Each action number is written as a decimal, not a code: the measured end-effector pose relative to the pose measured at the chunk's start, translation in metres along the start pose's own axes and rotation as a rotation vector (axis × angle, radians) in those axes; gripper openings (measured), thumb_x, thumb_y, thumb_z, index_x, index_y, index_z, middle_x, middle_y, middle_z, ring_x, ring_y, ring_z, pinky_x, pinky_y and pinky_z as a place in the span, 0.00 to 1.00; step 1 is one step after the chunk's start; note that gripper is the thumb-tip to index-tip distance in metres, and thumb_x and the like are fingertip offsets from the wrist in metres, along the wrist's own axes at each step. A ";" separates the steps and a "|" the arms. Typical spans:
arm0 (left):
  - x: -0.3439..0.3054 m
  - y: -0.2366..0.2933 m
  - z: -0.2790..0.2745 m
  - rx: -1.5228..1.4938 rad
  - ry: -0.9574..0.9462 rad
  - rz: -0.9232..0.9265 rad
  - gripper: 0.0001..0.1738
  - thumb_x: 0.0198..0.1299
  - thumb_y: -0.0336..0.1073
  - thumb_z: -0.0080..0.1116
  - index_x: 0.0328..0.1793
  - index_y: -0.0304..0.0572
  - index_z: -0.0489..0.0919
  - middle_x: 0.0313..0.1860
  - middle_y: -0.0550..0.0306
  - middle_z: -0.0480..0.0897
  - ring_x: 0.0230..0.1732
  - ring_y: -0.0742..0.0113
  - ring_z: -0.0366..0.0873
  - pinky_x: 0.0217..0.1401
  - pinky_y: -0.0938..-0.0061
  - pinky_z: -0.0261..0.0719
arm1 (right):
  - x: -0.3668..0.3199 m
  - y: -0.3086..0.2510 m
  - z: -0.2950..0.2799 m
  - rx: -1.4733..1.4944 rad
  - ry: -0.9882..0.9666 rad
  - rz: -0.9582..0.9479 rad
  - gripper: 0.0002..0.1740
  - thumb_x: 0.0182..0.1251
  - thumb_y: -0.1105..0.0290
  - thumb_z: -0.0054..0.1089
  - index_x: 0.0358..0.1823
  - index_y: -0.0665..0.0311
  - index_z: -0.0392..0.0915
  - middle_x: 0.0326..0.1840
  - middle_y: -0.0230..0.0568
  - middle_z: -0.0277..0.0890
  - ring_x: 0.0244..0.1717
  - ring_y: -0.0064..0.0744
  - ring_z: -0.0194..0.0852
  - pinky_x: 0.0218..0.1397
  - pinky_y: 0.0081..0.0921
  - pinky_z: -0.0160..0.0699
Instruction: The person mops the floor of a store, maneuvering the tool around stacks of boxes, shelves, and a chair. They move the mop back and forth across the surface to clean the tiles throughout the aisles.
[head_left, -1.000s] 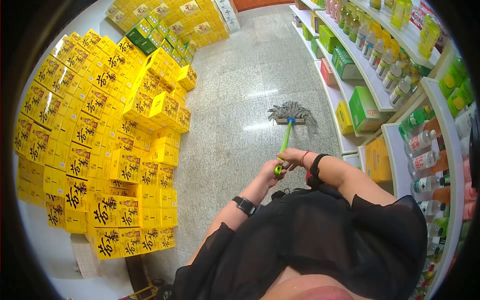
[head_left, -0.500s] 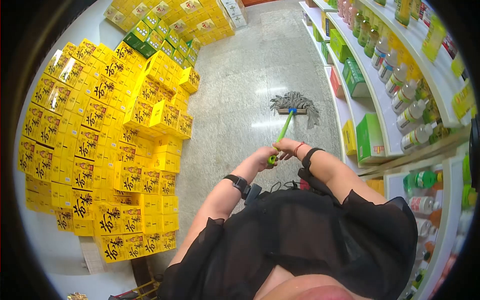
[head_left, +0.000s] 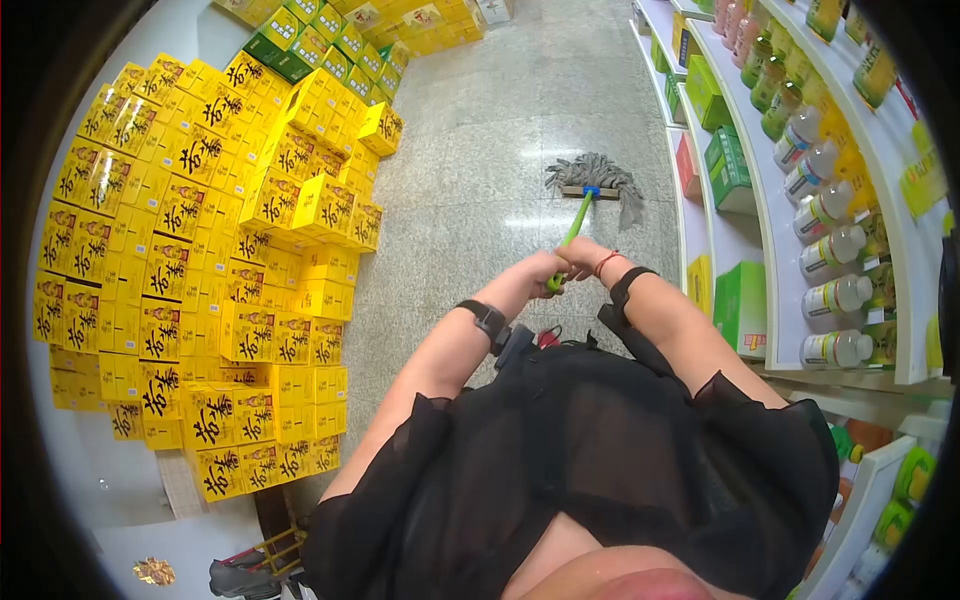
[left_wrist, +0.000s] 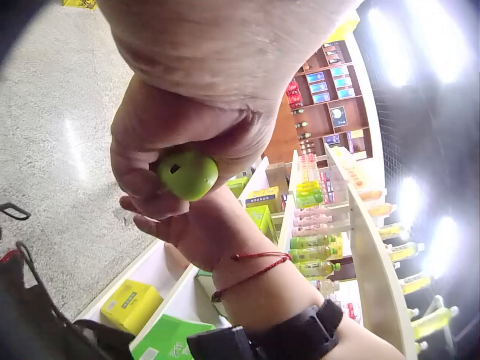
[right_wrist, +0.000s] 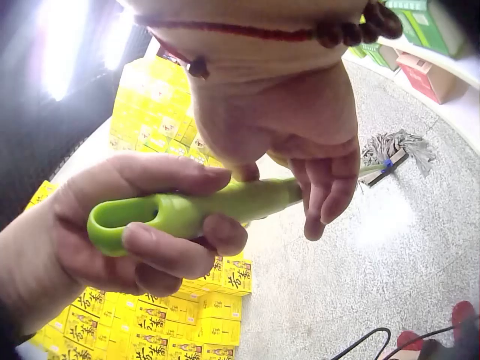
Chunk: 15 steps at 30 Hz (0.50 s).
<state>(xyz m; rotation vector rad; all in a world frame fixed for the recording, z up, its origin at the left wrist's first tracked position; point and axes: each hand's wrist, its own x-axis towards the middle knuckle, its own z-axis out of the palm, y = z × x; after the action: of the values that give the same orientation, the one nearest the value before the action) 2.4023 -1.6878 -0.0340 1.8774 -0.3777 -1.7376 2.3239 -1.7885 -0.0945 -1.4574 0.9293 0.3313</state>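
A mop with a grey string head (head_left: 597, 173) lies out ahead on the speckled floor, its blue joint and flat bar facing me. Its green handle (head_left: 579, 220) slopes back to both hands. My left hand (head_left: 541, 274) grips the handle's end; in the left wrist view the rounded green tip (left_wrist: 193, 177) pokes out of that fist. Just farther along, my right hand (head_left: 583, 257) holds the handle loosely. In the right wrist view this right hand (right_wrist: 281, 116) has its thumb on one side of the grip (right_wrist: 251, 201) and its fingers hanging over the other.
Yellow cartons (head_left: 205, 250) are piled along the left, with green boxes (head_left: 300, 45) behind them. On the right run white shelves (head_left: 745, 215) bearing bottles (head_left: 825, 255) and a large green box (head_left: 740, 310). Speckled floor (head_left: 470, 180) stretches between the two sides.
Both hands and the mop head have shifted upward in the head view, the head also slightly right. The shelves and bottles on the right have shifted in view. Both hands stay on the handle.
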 end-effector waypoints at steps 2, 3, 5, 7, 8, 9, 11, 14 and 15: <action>0.017 0.018 -0.010 0.007 -0.026 -0.006 0.09 0.54 0.37 0.52 0.38 0.43 0.71 0.24 0.61 0.72 0.17 0.72 0.70 0.17 0.79 0.70 | 0.016 -0.004 -0.015 0.036 0.007 -0.022 0.24 0.60 0.54 0.45 0.42 0.71 0.71 0.37 0.46 0.77 0.28 0.41 0.80 0.25 0.31 0.78; 0.026 0.028 -0.015 0.019 -0.053 -0.005 0.09 0.56 0.40 0.53 0.37 0.44 0.72 0.25 0.62 0.73 0.18 0.73 0.70 0.19 0.79 0.71 | 0.020 -0.012 -0.022 0.073 0.022 -0.051 0.24 0.60 0.54 0.44 0.43 0.71 0.71 0.36 0.47 0.77 0.29 0.41 0.80 0.26 0.32 0.78; 0.043 0.047 -0.025 -0.011 -0.038 0.012 0.08 0.55 0.39 0.54 0.34 0.44 0.72 0.24 0.62 0.73 0.17 0.73 0.69 0.19 0.79 0.70 | 0.030 -0.027 -0.036 0.076 0.023 -0.037 0.25 0.60 0.53 0.43 0.44 0.70 0.71 0.35 0.47 0.77 0.30 0.41 0.80 0.29 0.33 0.78; 0.053 0.070 -0.037 -0.011 -0.120 0.040 0.07 0.54 0.38 0.54 0.34 0.44 0.73 0.23 0.63 0.73 0.17 0.74 0.68 0.19 0.81 0.69 | 0.041 -0.043 -0.052 0.096 0.041 -0.063 0.24 0.60 0.52 0.42 0.44 0.68 0.71 0.33 0.46 0.77 0.29 0.40 0.79 0.29 0.32 0.78; 0.060 0.081 -0.041 -0.039 -0.100 0.040 0.06 0.54 0.37 0.53 0.34 0.44 0.73 0.23 0.63 0.74 0.18 0.75 0.69 0.18 0.81 0.68 | 0.053 -0.049 -0.061 0.076 0.038 -0.061 0.23 0.61 0.53 0.43 0.43 0.67 0.71 0.33 0.45 0.78 0.29 0.40 0.79 0.28 0.30 0.77; 0.072 0.087 -0.046 -0.034 -0.102 0.047 0.06 0.54 0.37 0.53 0.34 0.44 0.73 0.23 0.63 0.74 0.18 0.75 0.69 0.18 0.81 0.68 | 0.067 -0.053 -0.070 0.076 0.046 -0.066 0.23 0.61 0.53 0.43 0.43 0.67 0.71 0.33 0.45 0.78 0.29 0.40 0.79 0.28 0.30 0.77; 0.096 0.106 -0.061 -0.079 -0.101 0.066 0.06 0.55 0.37 0.52 0.35 0.45 0.73 0.23 0.63 0.75 0.17 0.75 0.70 0.17 0.82 0.66 | 0.090 -0.070 -0.085 0.113 0.014 -0.027 0.21 0.61 0.55 0.43 0.42 0.66 0.72 0.33 0.45 0.78 0.30 0.39 0.80 0.27 0.30 0.76; 0.113 0.138 -0.085 -0.069 -0.144 0.090 0.05 0.53 0.35 0.51 0.34 0.44 0.74 0.22 0.62 0.75 0.16 0.74 0.70 0.15 0.80 0.65 | 0.110 -0.105 -0.108 0.081 0.041 0.023 0.16 0.60 0.58 0.46 0.37 0.64 0.73 0.29 0.42 0.77 0.27 0.34 0.79 0.26 0.31 0.77; 0.115 0.151 -0.091 -0.080 -0.143 0.102 0.05 0.53 0.35 0.52 0.34 0.44 0.74 0.22 0.62 0.75 0.16 0.74 0.70 0.15 0.79 0.65 | 0.119 -0.116 -0.120 0.059 0.027 0.014 0.15 0.60 0.58 0.47 0.36 0.64 0.73 0.27 0.41 0.77 0.27 0.33 0.78 0.27 0.31 0.77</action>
<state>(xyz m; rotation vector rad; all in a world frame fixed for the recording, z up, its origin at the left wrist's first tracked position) 2.5301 -1.8556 -0.0424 1.6548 -0.4440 -1.7967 2.4400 -1.9565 -0.0803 -1.4052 0.9637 0.2926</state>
